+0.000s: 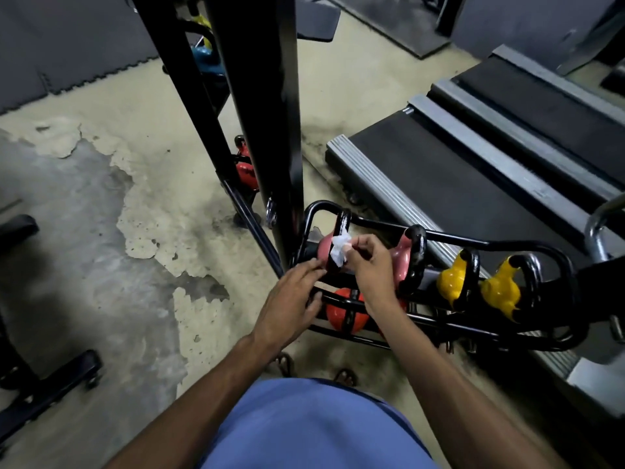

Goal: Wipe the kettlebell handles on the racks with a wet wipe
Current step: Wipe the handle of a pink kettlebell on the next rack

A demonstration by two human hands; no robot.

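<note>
While the person stands over a low black rack [439, 236], the right hand [367, 265] pinches a white wet wipe [339, 250] with its grip clamped on it, and presses the wipe on the black handle [342, 226] of a pink kettlebell [324, 247] at the left end of the upper row. The left hand [291, 308] rests at the lower part of the same handle; its fingers [313, 267] are stretched and a little apart, touching the metal, but I cannot tell if they really close around it. To the right on the same row stand a second pink kettlebell [404, 257] and two yellow kettlebells [453, 282], all with black handles. Under the hands, on the lower row, lies an orange kettlebell [341, 311]. The floor [152, 211] is bare concrete with pale paint that is peeling off in big patches, and grey and dark stains show near the rack. A tall black frame [267, 106] rises just beside the rack, and more kettlebells, red, blue and yellow, are seen behind it. On the right side two treadmills [473, 184] lie next to each other with black belts and grey side rails. Dark rubber mats [67, 49] cover the far part of the floor. The person wears a blue shirt [314, 428].
</note>
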